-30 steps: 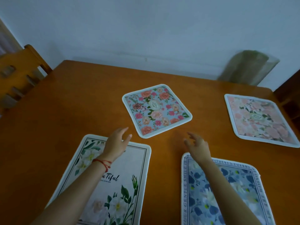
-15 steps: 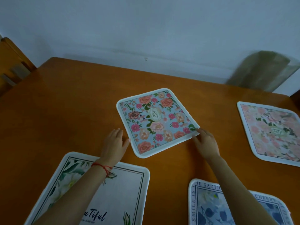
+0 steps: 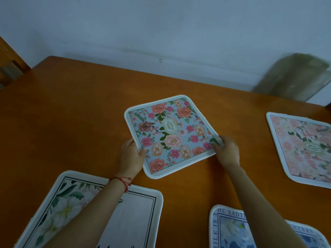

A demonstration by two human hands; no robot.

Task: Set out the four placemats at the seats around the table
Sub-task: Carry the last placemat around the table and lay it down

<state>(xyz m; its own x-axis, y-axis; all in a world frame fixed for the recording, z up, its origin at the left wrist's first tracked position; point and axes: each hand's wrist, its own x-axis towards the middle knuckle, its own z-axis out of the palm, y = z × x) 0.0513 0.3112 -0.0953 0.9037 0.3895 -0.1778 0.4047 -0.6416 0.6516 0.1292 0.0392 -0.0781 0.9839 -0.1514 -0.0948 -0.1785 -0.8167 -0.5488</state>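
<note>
A blue floral placemat (image 3: 171, 133) with pink and orange flowers lies skewed in the middle of the wooden table (image 3: 71, 122). My left hand (image 3: 131, 154) grips its left edge, thumb on top. At the mat's right corner, my right hand (image 3: 227, 150) pinches the rim. A pale pink floral placemat (image 3: 302, 147) lies at the right. A white placemat (image 3: 80, 210) with green leaves sits at the near left under my left forearm. A blue-and-white lettered placemat (image 3: 231, 228) sits at the near right under my right forearm.
A wooden chair (image 3: 9, 65) stands at the table's far left corner. A blurred greenish chair back (image 3: 292, 76) stands beyond the far right edge. A white wall runs close behind the table's far edge.
Both hands reached forward from the near mats to the blue floral placemat and took hold of its left edge and right corner. The view moved forward, so the mat looks closer.
</note>
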